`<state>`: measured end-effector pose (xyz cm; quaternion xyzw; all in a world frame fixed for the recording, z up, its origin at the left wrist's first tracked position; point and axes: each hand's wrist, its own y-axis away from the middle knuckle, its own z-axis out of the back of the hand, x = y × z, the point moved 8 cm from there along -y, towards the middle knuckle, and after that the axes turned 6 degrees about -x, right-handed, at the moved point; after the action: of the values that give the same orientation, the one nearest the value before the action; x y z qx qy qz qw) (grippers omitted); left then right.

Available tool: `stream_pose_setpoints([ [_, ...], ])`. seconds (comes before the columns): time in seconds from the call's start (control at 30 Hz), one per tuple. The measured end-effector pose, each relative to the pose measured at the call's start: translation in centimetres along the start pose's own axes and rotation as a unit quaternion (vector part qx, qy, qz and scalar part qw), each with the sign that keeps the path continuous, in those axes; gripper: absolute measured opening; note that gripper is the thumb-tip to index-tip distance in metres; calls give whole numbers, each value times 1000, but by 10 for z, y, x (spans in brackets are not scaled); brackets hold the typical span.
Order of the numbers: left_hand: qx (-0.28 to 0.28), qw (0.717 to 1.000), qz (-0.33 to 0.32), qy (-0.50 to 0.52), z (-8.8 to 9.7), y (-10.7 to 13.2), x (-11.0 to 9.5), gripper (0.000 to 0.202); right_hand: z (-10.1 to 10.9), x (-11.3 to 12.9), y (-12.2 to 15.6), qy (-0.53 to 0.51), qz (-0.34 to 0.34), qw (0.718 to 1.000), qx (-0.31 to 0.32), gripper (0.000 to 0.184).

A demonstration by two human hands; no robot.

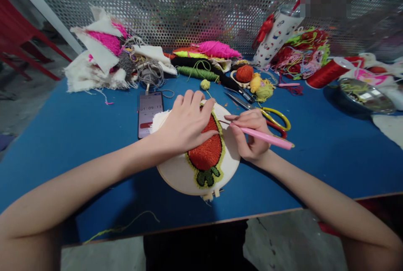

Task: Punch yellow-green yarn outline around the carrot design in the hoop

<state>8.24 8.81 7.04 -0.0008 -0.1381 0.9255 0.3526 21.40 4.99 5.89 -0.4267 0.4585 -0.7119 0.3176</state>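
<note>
On the blue table lies a round embroidery hoop [168,181] with white cloth stretched in it. A red tufted strawberry-like shape [206,149] fills the middle of the cloth, dark-edged, with green leaves [206,177] at the near end and a yellow-green border. My left hand [187,124] rests flat over the hoop's left side and part of the red shape, fingers spread. In my right hand [252,132] is a pink punch needle [266,136], gripped like a pen. Its thin metal tip points left at the cloth near the border's upper right edge.
Beyond the hoop lie scissors [275,118] with yellow and red handles and a small yellow-green yarn ball [205,84]. A phone [150,109] sits to the left. Yarn skeins [217,49], a patterned tumbler [277,36], a red thread spool [329,73] and a metal bowl [367,97] line the back.
</note>
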Motion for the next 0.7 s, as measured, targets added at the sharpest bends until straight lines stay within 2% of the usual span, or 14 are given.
stream_pose_setpoints([
  [0.1, -2, 1000, 0, 0, 1, 0, 0, 62, -3, 2, 0, 26, 9, 1000, 9, 22],
  [0.27, 12, 1000, 11, -8, 5, 1, -3, 58, -10, 10, 5, 120, 76, 990, 20, 16],
  [0.4, 9, 1000, 6, -18, 10, 0, -6, 60, -19, 6, 3, 161, 45, 982, 84, 9],
  [0.47, 3, 1000, 1, -24, 9, 0, -7, 60, -21, 5, 2, 157, 32, 983, 94, 8],
  [0.7, 12, 1000, -1, -10, -7, -1, 0, 56, -25, 3, 7, 152, 41, 978, 134, 11],
])
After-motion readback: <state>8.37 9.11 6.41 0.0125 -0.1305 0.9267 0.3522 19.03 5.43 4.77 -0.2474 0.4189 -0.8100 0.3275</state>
